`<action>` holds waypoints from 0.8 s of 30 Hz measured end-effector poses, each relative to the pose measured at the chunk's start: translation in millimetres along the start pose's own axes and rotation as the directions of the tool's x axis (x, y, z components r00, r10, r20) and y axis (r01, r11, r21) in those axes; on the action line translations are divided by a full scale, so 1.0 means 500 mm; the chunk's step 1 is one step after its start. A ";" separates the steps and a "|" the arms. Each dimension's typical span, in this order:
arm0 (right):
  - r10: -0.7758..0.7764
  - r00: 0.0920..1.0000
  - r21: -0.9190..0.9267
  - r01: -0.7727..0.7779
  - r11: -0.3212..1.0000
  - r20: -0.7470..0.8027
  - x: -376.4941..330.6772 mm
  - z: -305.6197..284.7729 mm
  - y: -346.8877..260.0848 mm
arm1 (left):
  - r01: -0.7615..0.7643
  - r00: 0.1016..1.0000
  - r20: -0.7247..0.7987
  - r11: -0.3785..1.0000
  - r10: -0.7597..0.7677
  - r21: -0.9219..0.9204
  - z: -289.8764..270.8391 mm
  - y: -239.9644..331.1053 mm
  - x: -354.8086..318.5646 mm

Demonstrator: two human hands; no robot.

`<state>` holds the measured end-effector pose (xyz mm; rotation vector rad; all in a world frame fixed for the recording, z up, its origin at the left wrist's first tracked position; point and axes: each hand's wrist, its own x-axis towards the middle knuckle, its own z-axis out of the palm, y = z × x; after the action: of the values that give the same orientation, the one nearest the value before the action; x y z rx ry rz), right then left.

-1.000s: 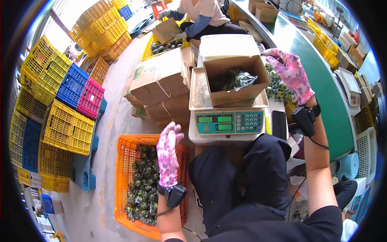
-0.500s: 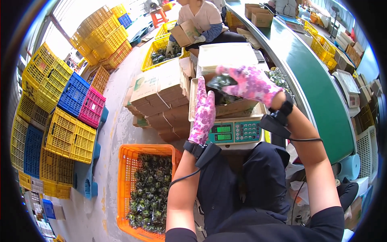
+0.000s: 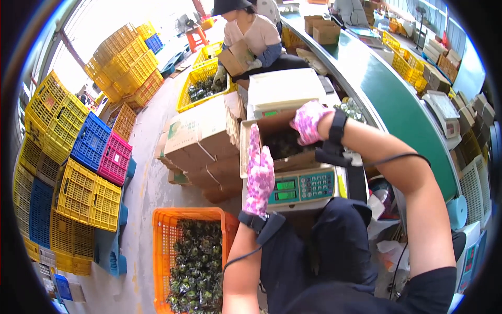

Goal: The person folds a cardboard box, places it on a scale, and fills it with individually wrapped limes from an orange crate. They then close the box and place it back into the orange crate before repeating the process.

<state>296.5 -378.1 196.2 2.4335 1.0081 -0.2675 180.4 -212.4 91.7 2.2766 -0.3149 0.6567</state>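
Note:
My left hand (image 3: 260,178), in a pink-and-white floral glove, is open, with its fingers stretched upward along the left side of a brown cardboard box (image 3: 278,121). My right hand (image 3: 310,123), gloved alike, bends down over the right part of the box. Its fingers are curled, and whatever they hold is hidden. Dark, shiny packets (image 3: 285,143) lie inside the box. Under the box is a weighing scale (image 3: 308,185) with a teal panel, keys and lit green displays. At lower left, an orange crate (image 3: 186,213) holds many dark, clear-wrapped green pieces.
Flattened cartons (image 3: 189,137) are stacked left of the scale. Another scale with a white tray (image 3: 286,86) stands beyond. A co-worker (image 3: 256,36) holds a carton beside a yellow crate (image 3: 183,99). A green conveyor belt (image 3: 389,99) runs along the right; colored crates (image 3: 90,192) are piled left.
My right hand has moved down and the clear-wrapped packet it held over the box no longer shows in it. My left hand stays upright at the box's side. The view has shifted slightly.

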 end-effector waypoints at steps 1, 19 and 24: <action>0.042 0.999 -0.038 -0.043 0.998 -0.024 -0.005 0.026 0.001 | -0.170 0.979 -0.103 0.984 0.174 0.048 0.006 0.012 -0.001; -0.135 0.963 0.272 0.198 0.942 -0.234 -0.140 0.043 0.023 | 0.149 0.977 -0.065 0.872 -0.201 -0.466 -0.018 0.024 -0.017; -0.075 0.896 0.545 0.331 0.770 -0.438 -0.192 0.031 0.052 | 0.082 0.971 -0.098 0.689 -0.218 -0.720 -0.025 0.009 0.064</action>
<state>246.9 -460.3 226.4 3.0419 1.5803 -0.1999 200.9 -207.9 119.3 1.4566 -0.2349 0.5208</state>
